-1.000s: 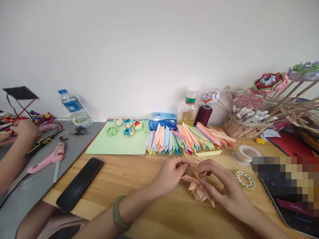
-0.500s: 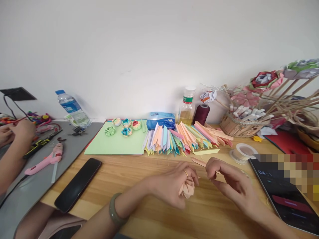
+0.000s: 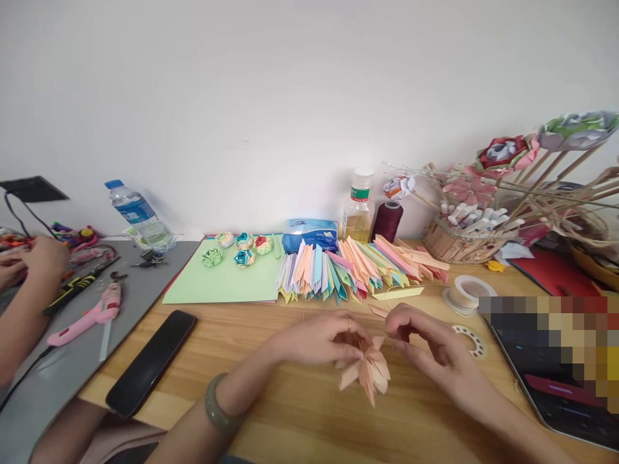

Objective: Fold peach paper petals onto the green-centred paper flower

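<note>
My left hand (image 3: 333, 338) pinches a peach folded-paper flower (image 3: 366, 372) near its base. The flower's pointed petals fan out downward below the fingers. My right hand (image 3: 425, 338) is just to the right, its thumb and forefinger drawn together beside the flower's upper petal. Whatever those fingertips hold, perhaps a thread, is too fine to make out. Behind the hands lies a row of folded paper strips (image 3: 329, 274) in several colours. One loose peach strip (image 3: 378, 310) lies by my right knuckles.
Finished paper flowers (image 3: 244, 258) sit on green paper (image 3: 188, 291). A black phone (image 3: 152, 361) lies left, a spool (image 3: 467, 293) and a tablet (image 3: 536, 386) right. A basket (image 3: 449, 241) stands behind. Another person's hands (image 3: 41, 261) work near a pink glue gun (image 3: 91, 319).
The peach flower has turned and spread in my left hand, its petals now pointing down and showing more. My right hand has shifted slightly left, uncovering a white ring with holes.
</note>
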Demonstrator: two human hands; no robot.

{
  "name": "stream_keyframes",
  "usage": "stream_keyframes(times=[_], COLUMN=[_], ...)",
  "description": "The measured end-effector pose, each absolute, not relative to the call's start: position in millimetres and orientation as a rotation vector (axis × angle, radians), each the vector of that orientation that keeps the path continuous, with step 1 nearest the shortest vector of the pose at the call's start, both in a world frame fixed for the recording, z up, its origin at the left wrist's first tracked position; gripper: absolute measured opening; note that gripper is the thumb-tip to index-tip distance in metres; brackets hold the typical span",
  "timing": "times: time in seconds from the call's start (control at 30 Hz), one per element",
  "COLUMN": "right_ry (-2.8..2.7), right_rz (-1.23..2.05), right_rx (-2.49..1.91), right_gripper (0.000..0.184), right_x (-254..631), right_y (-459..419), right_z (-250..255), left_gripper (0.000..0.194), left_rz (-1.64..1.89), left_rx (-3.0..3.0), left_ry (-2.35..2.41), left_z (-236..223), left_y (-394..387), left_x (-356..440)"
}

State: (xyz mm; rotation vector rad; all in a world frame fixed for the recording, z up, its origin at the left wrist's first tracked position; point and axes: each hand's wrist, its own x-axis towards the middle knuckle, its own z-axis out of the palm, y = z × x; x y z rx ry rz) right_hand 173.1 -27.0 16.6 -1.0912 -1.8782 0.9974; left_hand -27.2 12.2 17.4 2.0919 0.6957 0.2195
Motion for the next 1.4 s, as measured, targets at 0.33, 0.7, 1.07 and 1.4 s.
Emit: stream_keyframes(times=[0.33, 0.7, 1.07, 1.4], right_ry=[-2.317, -1.893, -2.326, -1.789], right_rz=[1.102, 0.972, 0.608, 0.986], right_rx=[-0.905, -1.308, -1.080, -1.329], right_gripper=[0.037, 0.020, 0.018, 0.022], right_x=[162, 163, 158, 161], right_y=[-34, -20, -31, -24], right_z=[36, 9, 11, 7], left_gripper=[0.035, 0.025, 0.030, 0.007], left_rz=[0.489, 0.596, 0.672, 0.762], left_rx=[1.805, 1.332, 1.194, 1.385], left_ry=[0.923, 0.728, 0.881, 0.951], left_z=[-4, 14, -5, 1], left_y=[12, 2, 8, -1], left_x=[-22, -15, -8, -6])
